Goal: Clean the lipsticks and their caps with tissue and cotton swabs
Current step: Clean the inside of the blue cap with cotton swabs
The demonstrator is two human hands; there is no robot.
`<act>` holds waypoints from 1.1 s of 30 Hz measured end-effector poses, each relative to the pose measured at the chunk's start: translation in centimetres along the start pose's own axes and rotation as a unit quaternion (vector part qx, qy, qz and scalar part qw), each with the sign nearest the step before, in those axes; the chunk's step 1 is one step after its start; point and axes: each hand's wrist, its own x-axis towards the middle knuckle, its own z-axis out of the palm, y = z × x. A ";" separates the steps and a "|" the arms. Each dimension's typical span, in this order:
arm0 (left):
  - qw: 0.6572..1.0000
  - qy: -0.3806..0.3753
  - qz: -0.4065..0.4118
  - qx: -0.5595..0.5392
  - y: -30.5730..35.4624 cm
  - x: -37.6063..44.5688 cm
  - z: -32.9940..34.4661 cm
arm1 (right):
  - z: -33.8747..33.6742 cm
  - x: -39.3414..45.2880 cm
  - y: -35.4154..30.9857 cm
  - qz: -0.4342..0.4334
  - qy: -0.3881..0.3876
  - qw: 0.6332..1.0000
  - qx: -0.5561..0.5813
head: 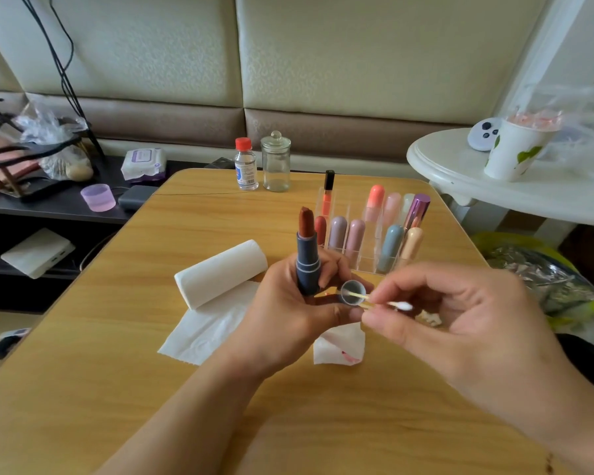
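Lipstick (pixel 306 255) and cap (pixel 353 293): left hand (pixel 288 313) grips both | cotton swab (pixel 384 301): right hand (pixel 460 323) pinches, tip hidden in cap

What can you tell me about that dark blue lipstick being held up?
The dark blue lipstick tube looks like matte plastic with paler rings round its middle. Its brownish-red stick is wound out, its tip slanted. It stands upright above the wooden table, cap off, gripped by the left hand, whose fingers also hold its cap.

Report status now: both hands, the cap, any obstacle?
Left hand grips lipstick and cap. Right hand pinches swab, tip inside cap. No obstacle seen.
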 end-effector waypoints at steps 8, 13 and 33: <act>1.000 0.005 -0.018 0.008 0.1 -0.1 0.0 | 0.3 0.1 1.1 -0.195 0.055 0.932 -0.302; 0.999 0.013 -0.026 0.016 0.2 0.0 0.2 | 0.1 0.7 1.8 -0.280 0.025 0.876 -0.391; 1.000 -0.012 -0.022 -0.002 -0.2 -0.1 0.5 | 0.1 0.9 1.8 -0.252 -0.023 0.911 -0.327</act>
